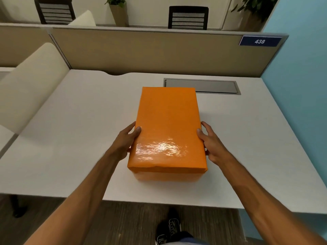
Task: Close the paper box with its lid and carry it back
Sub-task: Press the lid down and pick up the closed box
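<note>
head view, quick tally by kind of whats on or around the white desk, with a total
Orange paper box with its lid on: 1
Hands gripping its sides, left hand and right hand: 2
Grey metal cable hatch in the white desk: 1
Blue number sign: 1
Black slatted chairs behind the partition: 2
Total: 7

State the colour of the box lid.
Glossy orange lid, seen in the head view.
</note>
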{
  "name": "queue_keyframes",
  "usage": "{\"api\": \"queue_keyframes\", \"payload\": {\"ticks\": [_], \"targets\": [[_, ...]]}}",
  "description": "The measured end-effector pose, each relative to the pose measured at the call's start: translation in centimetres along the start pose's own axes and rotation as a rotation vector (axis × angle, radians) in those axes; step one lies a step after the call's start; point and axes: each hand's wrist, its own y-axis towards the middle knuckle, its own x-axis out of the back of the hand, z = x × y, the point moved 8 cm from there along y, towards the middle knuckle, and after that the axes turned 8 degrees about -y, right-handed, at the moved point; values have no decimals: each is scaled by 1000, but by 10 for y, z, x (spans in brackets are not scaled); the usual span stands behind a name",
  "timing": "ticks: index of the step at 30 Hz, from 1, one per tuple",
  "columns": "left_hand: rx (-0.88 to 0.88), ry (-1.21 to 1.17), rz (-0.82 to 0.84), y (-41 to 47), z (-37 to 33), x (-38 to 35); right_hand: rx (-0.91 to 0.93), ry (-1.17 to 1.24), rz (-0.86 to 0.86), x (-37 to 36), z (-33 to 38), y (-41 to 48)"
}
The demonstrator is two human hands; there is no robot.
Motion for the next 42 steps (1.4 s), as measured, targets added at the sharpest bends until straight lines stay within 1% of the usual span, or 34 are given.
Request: {"api": "queue_keyframes", "payload": {"ticks": [6, 11, 17, 23, 29, 36, 42], "targets": [[19, -27, -79, 6, -15, 26, 30, -14, 131, -15, 28, 23], [10, -25, -145, 7, -37, 56, 78, -44, 213, -43, 61, 46], [5, -20, -183, 13, -62, 102, 126, -60, 278, -91, 101, 73], [29, -4, -253, 36, -79, 170, 170, -93, 339, -157, 140, 95], [35, 8, -274, 87, -99, 259, 166, -89, 337, -242, 169, 129], [46, 8, -251, 164, -128, 360, 126, -43, 304, -347, 200, 175], [63, 140, -213, 220, -158, 421, 104, 7, 245, -412, 224, 211]]}}
